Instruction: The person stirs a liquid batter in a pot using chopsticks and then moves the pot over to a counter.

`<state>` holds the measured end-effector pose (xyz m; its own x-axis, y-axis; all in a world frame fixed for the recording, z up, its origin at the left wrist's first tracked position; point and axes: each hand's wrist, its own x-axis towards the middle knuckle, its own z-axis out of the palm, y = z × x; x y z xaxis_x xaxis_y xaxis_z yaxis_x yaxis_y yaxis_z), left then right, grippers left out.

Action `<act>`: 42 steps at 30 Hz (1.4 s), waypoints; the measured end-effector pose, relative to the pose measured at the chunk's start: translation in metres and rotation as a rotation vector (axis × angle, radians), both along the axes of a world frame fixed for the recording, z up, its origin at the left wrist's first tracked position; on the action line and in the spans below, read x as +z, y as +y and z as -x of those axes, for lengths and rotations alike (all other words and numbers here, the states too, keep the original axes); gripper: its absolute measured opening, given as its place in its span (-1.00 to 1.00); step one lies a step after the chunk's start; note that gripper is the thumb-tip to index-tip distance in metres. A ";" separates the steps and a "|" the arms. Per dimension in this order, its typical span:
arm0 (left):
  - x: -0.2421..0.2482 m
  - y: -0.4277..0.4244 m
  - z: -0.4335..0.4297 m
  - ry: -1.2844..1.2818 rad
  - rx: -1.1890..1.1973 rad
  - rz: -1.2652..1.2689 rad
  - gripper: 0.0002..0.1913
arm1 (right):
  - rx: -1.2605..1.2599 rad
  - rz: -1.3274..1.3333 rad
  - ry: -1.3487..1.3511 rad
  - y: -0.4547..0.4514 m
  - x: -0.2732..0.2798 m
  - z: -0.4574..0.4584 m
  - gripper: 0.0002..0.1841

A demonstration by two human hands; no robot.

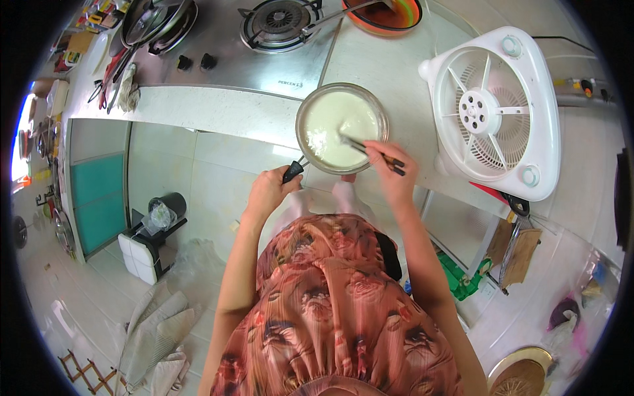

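Observation:
A round metal pan (360,111) holding pale, creamy liquid sits at the counter's front edge, partly over it. My left hand (271,192) grips the black end of the pan's handle (293,172). In my right hand (395,171) is a pair of dark-ended chopsticks (369,151), held slanting. Their far tips dip into the liquid near the pan's middle, so the tips are hidden.
A gas stove (223,74) lies behind to the left, with a lidded pan (156,24) on it. An orange bowl (382,22) with a utensil is at the back. A white box fan (495,114) stands at the right on the counter (411,64).

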<state>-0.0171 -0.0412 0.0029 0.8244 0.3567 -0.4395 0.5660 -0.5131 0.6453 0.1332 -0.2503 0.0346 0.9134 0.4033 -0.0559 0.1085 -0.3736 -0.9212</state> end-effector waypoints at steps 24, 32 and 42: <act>-0.005 0.000 0.001 0.023 -0.012 -0.028 -0.71 | 0.201 -0.133 -0.160 0.030 0.028 0.035 -0.81; 0.000 -0.003 -0.002 0.006 0.003 0.035 -0.71 | 0.192 -0.136 -0.069 0.030 0.025 0.025 -0.83; 0.002 0.000 0.000 0.029 -0.009 0.016 -0.74 | -0.090 0.048 -0.173 -0.005 0.028 -0.020 -0.89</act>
